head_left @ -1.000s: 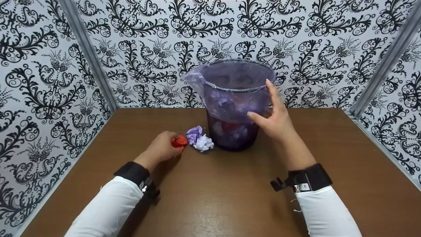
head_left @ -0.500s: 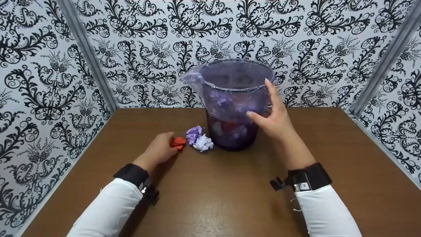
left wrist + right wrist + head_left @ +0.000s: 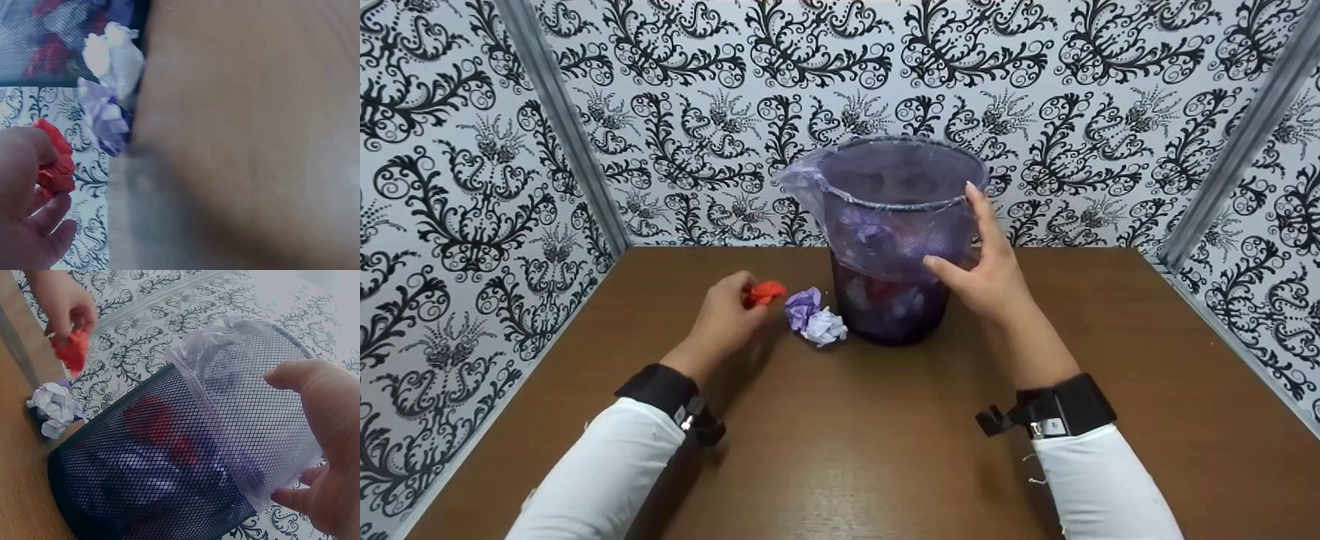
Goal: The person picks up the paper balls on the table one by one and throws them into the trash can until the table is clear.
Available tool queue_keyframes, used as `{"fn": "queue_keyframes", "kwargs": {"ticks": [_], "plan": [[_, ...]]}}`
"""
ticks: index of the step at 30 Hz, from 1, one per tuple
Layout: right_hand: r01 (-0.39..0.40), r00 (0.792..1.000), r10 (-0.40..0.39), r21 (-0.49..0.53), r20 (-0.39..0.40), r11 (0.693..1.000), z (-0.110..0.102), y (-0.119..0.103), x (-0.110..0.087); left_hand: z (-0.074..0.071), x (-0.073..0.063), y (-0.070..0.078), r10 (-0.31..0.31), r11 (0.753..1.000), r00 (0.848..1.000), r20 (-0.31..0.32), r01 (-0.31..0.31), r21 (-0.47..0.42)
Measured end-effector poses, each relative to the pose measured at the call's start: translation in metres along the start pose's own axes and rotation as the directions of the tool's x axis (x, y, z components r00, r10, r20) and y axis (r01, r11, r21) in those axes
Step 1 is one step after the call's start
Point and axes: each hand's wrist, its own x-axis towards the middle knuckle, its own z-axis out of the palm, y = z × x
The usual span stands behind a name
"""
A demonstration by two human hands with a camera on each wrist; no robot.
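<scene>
My left hand [image 3: 721, 311] pinches a red crumpled paper ball [image 3: 766, 292] between thumb and fingers, raised above the table on the left. In the left wrist view the red paper pokes out past the curled fingers. A purple crumpled paper ball [image 3: 802, 305] and a white one [image 3: 826, 328] lie together on the table, close beside the bin's base. The dark mesh wastebasket [image 3: 889, 307] stands upright, lined with a translucent purple bag [image 3: 885, 240] folded over its rim. My right hand [image 3: 994, 277] holds the bin's right side, thumb on the front and index fingertip at the rim.
Red, purple and white crumpled papers [image 3: 149, 419] show through the mesh inside the bin. Loose bag plastic [image 3: 806, 180] sticks out at the rim's left. Patterned wall panels [image 3: 697, 150] enclose the brown table [image 3: 847, 450] at the back and both sides.
My left hand first drew slightly left with the red paper ball, then lifted it up off the table. The right hand, the bin and the other two paper balls have stayed in place.
</scene>
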Motion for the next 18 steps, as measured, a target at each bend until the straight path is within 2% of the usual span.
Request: {"fn": "queue_keyframes", "kwargs": {"ticks": [4, 9, 14, 18], "plan": [[0.017, 1.000, -0.017, -0.019, -0.010, 1.000, 0.000, 0.000, 0.000, -0.007, 0.006, 0.011, -0.032, 0.996, 0.999, -0.034, 0.030, -0.079], [0.013, 1.000, -0.013, 0.025, -0.008, 1.000, 0.001, -0.003, -0.001, -0.016, 0.012, 0.020, -0.074, 0.987, 0.993, -0.086, 0.061, -0.146], [0.001, 1.000, -0.001, 0.041, -0.004, 0.999, 0.001, 0.000, -0.001, -0.029, 0.025, 0.029, -0.092, 0.983, 0.978, -0.189, 0.059, -0.174], [0.001, 1.000, -0.001, 0.032, -0.004, 0.999, 0.001, 0.000, -0.002, -0.040, 0.038, 0.043, -0.099, 0.974, 0.966, -0.240, 0.045, -0.223]]}}
